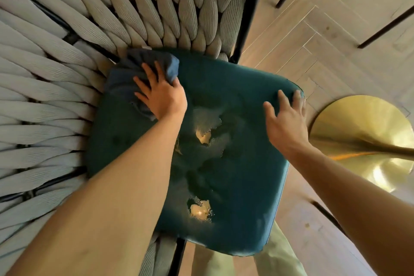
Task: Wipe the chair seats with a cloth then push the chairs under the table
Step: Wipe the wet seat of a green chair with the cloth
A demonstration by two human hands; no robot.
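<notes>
Head view, looking straight down. Teal seat cushion on a chair, roughly square with rounded corners, velvety and scuffed, worn through in patches: pale stuffing showing at the middle and again nearer the front edge, with frayed, lighter rings around both holes. Dark blue cloth bunched at the cushion's back-left corner, right against the woven backrest. Left hand flat on top of the cloth, fingers spread and pressing down, thumb tucked into a fold at the cloth's right side. Right hand resting on the cushion's right edge, fingers apart and slightly curled, tips reaching the rim, holding nothing. Both forearms bare.

Backrest of thick pale-grey cords fanning around the seat's back and left side, strung on a black metal frame. Black chair leg visible below the front edge, with light-green trousers beside it.

Floor of pale wood laid in a herringbone pattern with thin bright lines between boards. Round brushed-gold table base on the floor just right of the seat, near the right hand. Thin dark legs of other furniture at the upper right and lower right.
</notes>
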